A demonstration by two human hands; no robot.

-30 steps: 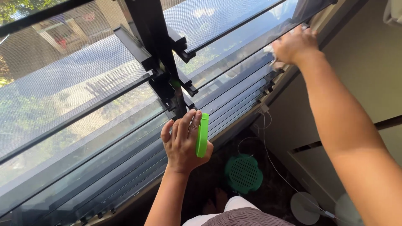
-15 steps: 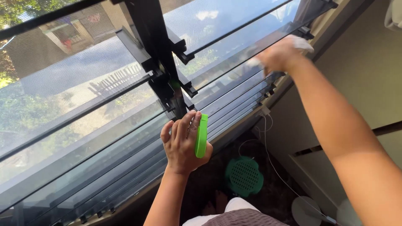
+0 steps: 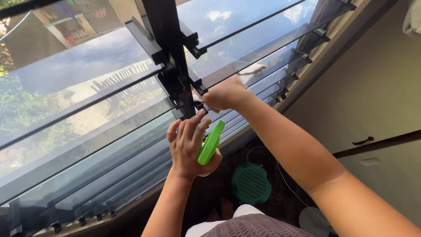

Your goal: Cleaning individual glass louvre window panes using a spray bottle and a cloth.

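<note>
A white cloth [image 3: 251, 70] is being pinched against a glass louvre slat [image 3: 258, 48] by the right hand [image 3: 223, 94], while a green object [image 3: 210, 143] is being gripped by the left hand [image 3: 189, 147], fingers curled together; excess pressure is risking a cracked slat.

A bright green flat plastic tool [image 3: 210, 143] sits clasped in the left hand [image 3: 188, 147] just below frame centre, tilted with its top end toward one o'clock — its slim edge facing the camera. At twelve o'clock from it, the right hand [image 3: 224, 94] presses a crumpled white cloth [image 3: 250, 70] against a tilted glass louvre slat [image 3: 263, 49], beside the black frame post [image 3: 169, 52].
</note>
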